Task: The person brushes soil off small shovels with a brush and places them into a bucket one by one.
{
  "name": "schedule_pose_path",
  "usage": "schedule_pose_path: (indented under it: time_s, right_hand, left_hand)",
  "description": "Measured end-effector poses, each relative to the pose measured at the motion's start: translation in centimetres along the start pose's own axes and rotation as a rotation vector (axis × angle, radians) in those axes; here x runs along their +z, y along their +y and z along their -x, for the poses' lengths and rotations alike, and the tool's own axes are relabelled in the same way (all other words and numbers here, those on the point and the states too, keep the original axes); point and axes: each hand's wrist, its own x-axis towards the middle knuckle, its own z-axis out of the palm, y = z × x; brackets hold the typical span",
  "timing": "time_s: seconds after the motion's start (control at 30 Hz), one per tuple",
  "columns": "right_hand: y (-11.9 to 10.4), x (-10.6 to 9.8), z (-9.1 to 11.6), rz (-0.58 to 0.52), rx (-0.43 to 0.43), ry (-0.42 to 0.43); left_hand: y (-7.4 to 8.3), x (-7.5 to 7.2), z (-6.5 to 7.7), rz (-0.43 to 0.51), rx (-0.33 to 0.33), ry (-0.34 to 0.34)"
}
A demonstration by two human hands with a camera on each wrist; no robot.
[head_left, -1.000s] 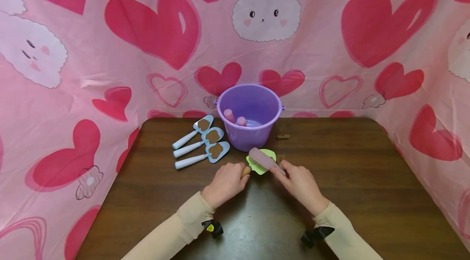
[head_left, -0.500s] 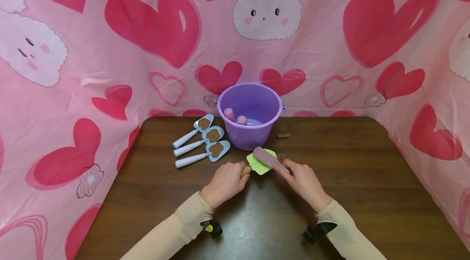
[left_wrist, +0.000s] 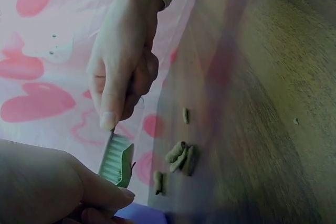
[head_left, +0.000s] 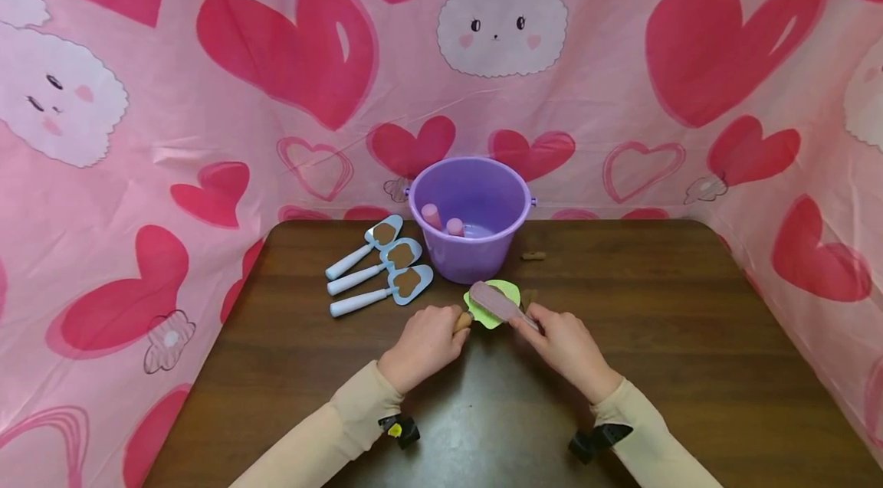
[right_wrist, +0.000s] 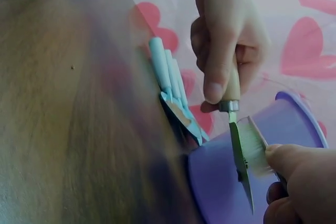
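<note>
so the green trowel [right_wrist: 237, 142] is up over the table just in front of the bucket, blade tilted in the right wrist view, with the bristles of a pink brush [head_left: 495, 301] right up against one face. left hand [head_left: 424, 342] has its fingers curled round the wooden handle [right_wrist: 231, 85], right hand [head_left: 569, 350] is pinching the brush handle, so both are full. i'd call this the brushing-off step (dark specks on the blade, though too small to say what they are). next move, imo, calls for a steady left grip and light strokes over the whole blade, maybe turning it for the other face. under the work there are brown clumps [left_wrist: 179, 158] on the wooden table [head_left: 469, 427], so i'd watch for sweeping bits around. behind that's the purple bucket [head_left: 469, 262] with two pink handle-looking things [head_left: 431, 217] in it, and to its left three blue trowels [head_left: 359, 302] lie side by side, brown patches on their blades, which look uncleaned to me.
</note>
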Motion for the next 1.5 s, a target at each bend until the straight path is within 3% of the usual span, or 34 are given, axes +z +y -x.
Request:
schedule_pose_path:
  time_s: [0.23, 0.53, 0.9, 1.1, 1.33, 1.5]
  right_hand:
    - [-0.2, -0.2, 0.0, 0.038, -0.005, 0.053]
    - [0.9, -0.8, 0.1, 0.016, 0.062, 0.067]
    - [-0.3, -0.3, 0.6, 0.023, -0.011, 0.079]
    - [0.1, -0.6, 0.7, 0.026, 0.035, 0.105]
    - [1.1, -1.2, 0.5, -0.013, 0.128, 0.072]
    - [0.9, -1.0, 0.8, 0.006, 0.086, 0.112]
  left_hand:
    - [0.1, -0.2, 0.0, -0.012, 0.019, 0.028]
    - [0.0, 0.1, 0.2, -0.031, 0.006, 0.023]
    - [0.3, 0.0, 0.0, -0.013, 0.0, 0.02]
    - [0.2, 0.2, 0.2, -0.003, 0.026, 0.051]
    - [0.1, 0.5, 0.3, -0.025, 0.059, 0.061]
    - [0.1, 0.6, 0.2, -0.023, 0.048, 0.05]
